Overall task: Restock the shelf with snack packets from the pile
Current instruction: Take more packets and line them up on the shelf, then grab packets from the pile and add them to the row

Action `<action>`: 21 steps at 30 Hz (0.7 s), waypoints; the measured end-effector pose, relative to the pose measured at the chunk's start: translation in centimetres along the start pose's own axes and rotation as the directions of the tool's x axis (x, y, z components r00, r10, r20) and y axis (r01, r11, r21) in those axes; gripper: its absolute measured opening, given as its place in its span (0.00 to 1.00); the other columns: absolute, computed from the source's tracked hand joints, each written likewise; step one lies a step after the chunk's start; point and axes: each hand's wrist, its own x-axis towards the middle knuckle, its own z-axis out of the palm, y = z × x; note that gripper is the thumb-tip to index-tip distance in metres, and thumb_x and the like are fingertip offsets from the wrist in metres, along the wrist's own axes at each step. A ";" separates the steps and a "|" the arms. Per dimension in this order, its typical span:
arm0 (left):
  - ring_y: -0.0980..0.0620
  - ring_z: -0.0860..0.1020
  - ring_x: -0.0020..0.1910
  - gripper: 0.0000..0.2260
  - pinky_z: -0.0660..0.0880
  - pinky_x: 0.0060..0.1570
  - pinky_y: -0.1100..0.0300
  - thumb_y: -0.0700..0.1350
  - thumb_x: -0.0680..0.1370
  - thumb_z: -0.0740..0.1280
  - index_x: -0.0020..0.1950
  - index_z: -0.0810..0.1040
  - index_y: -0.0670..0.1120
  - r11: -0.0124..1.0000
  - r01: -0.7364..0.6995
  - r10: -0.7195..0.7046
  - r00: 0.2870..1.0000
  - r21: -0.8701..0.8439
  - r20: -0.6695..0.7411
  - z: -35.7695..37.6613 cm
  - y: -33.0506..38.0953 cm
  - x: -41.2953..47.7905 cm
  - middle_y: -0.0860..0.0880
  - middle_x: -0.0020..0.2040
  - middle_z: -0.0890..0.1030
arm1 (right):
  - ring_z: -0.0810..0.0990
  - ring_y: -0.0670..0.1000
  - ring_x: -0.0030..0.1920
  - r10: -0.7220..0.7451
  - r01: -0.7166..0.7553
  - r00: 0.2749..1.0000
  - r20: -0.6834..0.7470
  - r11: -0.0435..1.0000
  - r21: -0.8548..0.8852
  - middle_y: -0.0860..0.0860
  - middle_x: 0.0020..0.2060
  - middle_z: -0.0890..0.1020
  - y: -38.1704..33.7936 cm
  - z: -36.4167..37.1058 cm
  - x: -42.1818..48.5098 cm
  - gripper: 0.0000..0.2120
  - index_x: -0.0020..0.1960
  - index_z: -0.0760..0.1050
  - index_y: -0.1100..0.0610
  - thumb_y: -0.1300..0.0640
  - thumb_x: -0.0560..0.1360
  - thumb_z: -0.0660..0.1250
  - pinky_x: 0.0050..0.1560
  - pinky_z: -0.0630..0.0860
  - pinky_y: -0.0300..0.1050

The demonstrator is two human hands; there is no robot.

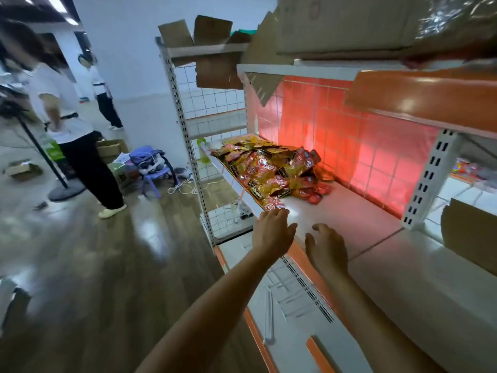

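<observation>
A heap of red and yellow snack packets (pixel 271 168) lies on the far left part of a white shelf board (pixel 349 219) backed by a red-lit wire grid. My left hand (pixel 273 230) reaches over the shelf's front edge, fingers extended, its fingertips just short of the nearest packet (pixel 271 203). My right hand (pixel 326 246) hovers over the bare shelf beside it, fingers loosely curled and holding nothing. Neither hand touches a packet.
An upper shelf with an orange front strip (pixel 419 98) and cardboard boxes (pixel 344 25) hangs overhead. A white upright post (pixel 427 179) divides the bays. Two people (pixel 72 125) stand on the wooden floor at left near a purple stool (pixel 153 170), boxes and cables.
</observation>
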 end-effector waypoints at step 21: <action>0.44 0.72 0.61 0.17 0.73 0.57 0.50 0.51 0.78 0.64 0.63 0.73 0.44 0.984 0.175 -0.175 0.984 -0.031 -0.027 2.2 -11.6 18.0 0.44 0.61 0.75 | 0.73 0.60 0.61 -0.033 0.031 0.998 0.049 0.999 0.044 0.60 0.57 0.78 -7.4 11.7 18.6 0.17 0.62 0.73 0.61 0.56 0.75 0.65 0.59 0.69 0.51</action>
